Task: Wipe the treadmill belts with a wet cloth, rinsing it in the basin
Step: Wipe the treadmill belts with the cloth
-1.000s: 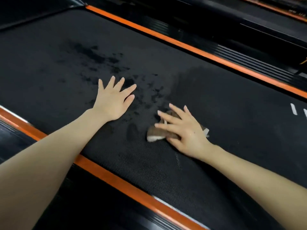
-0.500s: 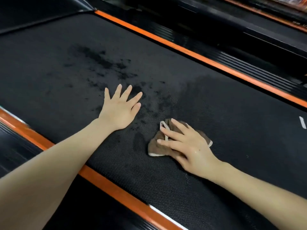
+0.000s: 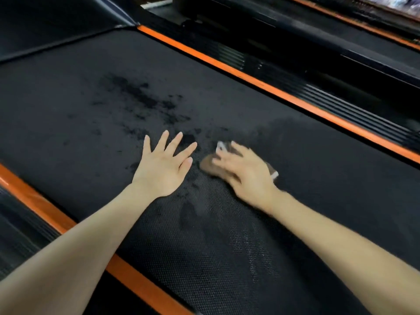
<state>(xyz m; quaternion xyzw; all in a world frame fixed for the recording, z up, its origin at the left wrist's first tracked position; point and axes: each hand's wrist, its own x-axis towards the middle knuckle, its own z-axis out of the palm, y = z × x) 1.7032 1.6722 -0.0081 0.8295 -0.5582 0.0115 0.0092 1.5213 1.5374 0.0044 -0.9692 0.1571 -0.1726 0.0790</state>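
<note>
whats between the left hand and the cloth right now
Only a narrow strip of treadmill belt, with dark damp patches around it. The left hand and the cloth lie close but apart, as the head view shows.

1. This looks like a gym or fitness room: a wide black treadmill belt (image 3: 227, 87) with a dotted, woven texture fills most of the view
2. Orange trim strips (image 3: 272, 89) line both long edges of the belt, and a ribbed black foot rail (image 3: 341, 103) lies beyond the far one
3. A dark moulded hood (image 3: 56, 17) closes the belt's head end
4. A second machine's orange strip (image 3: 354, 23) runs parallel at the top right, so several machines stand side by side
</note>
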